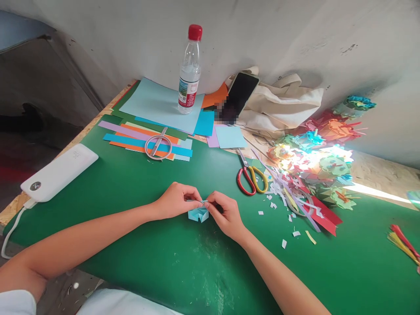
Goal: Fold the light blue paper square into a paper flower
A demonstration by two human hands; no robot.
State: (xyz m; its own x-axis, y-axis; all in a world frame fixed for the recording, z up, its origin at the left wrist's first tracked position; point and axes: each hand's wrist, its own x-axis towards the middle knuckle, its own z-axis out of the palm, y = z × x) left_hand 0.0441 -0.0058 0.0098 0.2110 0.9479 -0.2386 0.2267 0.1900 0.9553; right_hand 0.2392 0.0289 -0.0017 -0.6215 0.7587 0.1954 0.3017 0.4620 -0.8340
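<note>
A small light-blue folded paper piece [198, 213] rests on the green mat [131, 183] in front of me. My left hand [175, 200] pinches its upper edge from the left, fingers curled. My right hand [224, 213] pinches the same edge from the right, fingertips meeting the left hand's at the top of the fold. Both forearms lie across the mat toward me.
Red-and-yellow scissors [250, 177] lie to the right, beside paper scraps and a heap of coloured paper flowers [315, 162]. Farther back are coloured paper sheets [154, 118], a tape ring [158, 146], a water bottle [190, 72], a phone [239, 95] on a cloth bag, and a white power bank [59, 171] at left.
</note>
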